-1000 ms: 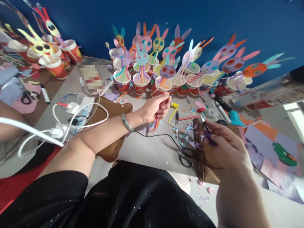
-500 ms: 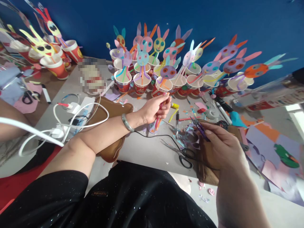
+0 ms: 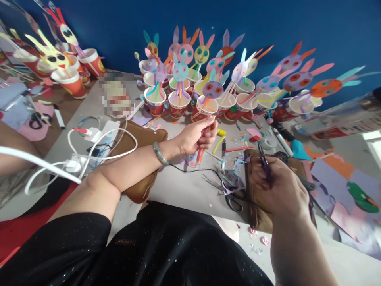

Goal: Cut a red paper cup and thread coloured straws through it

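Note:
My left hand [image 3: 203, 137], with a bangle on its wrist, is closed around pink and orange straws [image 3: 201, 155]. Their lower ends reach down near a small round purple paper piece [image 3: 192, 160] on the table. In my right hand [image 3: 284, 186] is a dark purple-handled tool, which looks like small scissors [image 3: 264, 161], its tip pointing up and away from me. Motion blurs that hand, and its fingers hide part of the tool. Black-handled scissors [image 3: 233, 202] lie between my hands, with purple paper scraps [image 3: 230, 186] over and beside them.
Red paper cups [image 3: 179, 104] with paper rabbits stand along the blue wall; more cups [image 3: 70, 81] are at left. Brown pads [image 3: 138, 139] lie on both sides. White cables [image 3: 102, 157] loop at left. A pen [image 3: 223, 153] and coloured paper sheets [image 3: 336, 186] lie at right.
My right hand has shifted slightly right, and the tool has turned more upright. Paper scraps have moved onto the black-handled scissors. My left hand keeps its hold, nearly still.

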`<state>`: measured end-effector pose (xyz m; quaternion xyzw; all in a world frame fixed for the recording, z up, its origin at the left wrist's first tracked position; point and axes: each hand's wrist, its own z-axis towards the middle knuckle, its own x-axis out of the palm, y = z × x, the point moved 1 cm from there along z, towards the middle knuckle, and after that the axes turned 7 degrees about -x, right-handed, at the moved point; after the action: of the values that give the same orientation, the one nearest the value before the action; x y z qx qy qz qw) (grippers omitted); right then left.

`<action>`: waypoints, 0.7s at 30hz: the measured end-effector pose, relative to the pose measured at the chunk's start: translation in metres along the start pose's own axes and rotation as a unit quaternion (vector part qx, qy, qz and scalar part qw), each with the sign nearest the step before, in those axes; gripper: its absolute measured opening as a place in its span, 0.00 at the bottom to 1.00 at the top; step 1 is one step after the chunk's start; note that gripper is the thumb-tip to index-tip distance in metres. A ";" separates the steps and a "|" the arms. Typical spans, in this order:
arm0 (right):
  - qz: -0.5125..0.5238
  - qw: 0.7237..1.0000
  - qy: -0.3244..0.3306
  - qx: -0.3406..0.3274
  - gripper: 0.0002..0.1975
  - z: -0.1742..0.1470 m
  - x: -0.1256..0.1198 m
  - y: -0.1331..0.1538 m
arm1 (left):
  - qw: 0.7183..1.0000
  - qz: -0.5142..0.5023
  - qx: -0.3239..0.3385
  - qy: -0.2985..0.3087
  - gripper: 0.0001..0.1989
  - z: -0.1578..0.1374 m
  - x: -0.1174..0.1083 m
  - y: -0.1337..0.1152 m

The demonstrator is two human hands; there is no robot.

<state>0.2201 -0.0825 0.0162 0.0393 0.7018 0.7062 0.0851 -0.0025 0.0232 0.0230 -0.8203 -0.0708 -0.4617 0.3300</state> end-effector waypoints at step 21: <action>0.005 0.999 0.043 0.024 0.22 -0.004 0.099 -0.031 | 1.000 -0.013 0.013 0.023 0.16 -0.002 0.003 0.006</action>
<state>0.1245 -0.0694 -0.0208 0.0144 0.7215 0.6904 0.0504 0.0007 0.0165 0.0232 -0.8044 -0.0795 -0.4834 0.3361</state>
